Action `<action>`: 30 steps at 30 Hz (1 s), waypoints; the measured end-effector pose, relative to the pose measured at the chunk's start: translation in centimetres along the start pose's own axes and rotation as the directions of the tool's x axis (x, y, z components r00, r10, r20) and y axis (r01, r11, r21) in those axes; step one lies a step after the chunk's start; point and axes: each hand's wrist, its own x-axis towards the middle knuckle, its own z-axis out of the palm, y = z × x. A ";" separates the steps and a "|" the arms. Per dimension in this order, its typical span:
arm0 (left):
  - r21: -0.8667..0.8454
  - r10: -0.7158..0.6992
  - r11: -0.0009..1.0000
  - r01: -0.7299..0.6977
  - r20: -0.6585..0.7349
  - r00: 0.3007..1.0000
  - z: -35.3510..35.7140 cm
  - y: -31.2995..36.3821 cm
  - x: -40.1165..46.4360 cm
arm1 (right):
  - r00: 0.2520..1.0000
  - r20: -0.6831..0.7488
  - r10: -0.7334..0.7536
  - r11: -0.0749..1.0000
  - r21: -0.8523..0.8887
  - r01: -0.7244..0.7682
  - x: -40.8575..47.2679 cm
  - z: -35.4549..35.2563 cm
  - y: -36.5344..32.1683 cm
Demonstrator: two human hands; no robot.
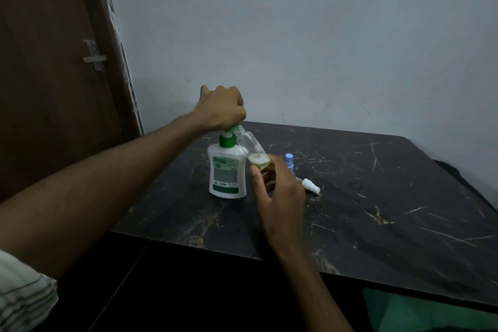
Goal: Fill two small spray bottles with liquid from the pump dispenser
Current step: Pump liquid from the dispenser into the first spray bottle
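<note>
Landmark: the pump dispenser [227,167], standing upright on the dark marble-look table [350,218].

Nearest the camera, just to the rt of the dispenser, the right hand [277,194] pinched the base of a clear spray bottle [253,152] between thumb and fingers. The bottle was tilted, its open neck up against the dispenser's green nozzle and its lower end toward the person. A little yellowish liquid w/ foam sat in the bottom, so it looked only a small part full.

On top of the dispenser, the left hand [222,108] was curled down over the pump head, fingers closed round it (the head itself mostly hidden under the fist).

Further rt of the dispenser and a bit behind the right hand stood the second bottle, showing its blue cap [289,160]; whether it had liquid in it couldn't be told. Near it lay a white sprayer top [311,185] on its side, prob. belonging to the bottle in hand.

Step in hand, by my read: filling bottle no. 1, early on. Next move calls for more pumps while keeping the neck aligned under the nozzle, since the opening is narrow and a slip would spill onto the table. Then the sprayer top goes on.
</note>
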 end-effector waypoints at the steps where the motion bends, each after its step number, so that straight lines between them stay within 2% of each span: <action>1: 0.006 0.002 1.000 -0.002 0.004 1.000 0.0 0.1 -0.1 | 1.000 0.002 -0.002 1.000 0.002 0.002 0.0 0.0 0.0; 30: 0.058 0.028 0.998 -0.029 0.014 0.999 -0.7 0.6 -0.4 | 1.000 0.010 0.008 1.000 0.012 -0.008 -0.1 -0.2 -0.2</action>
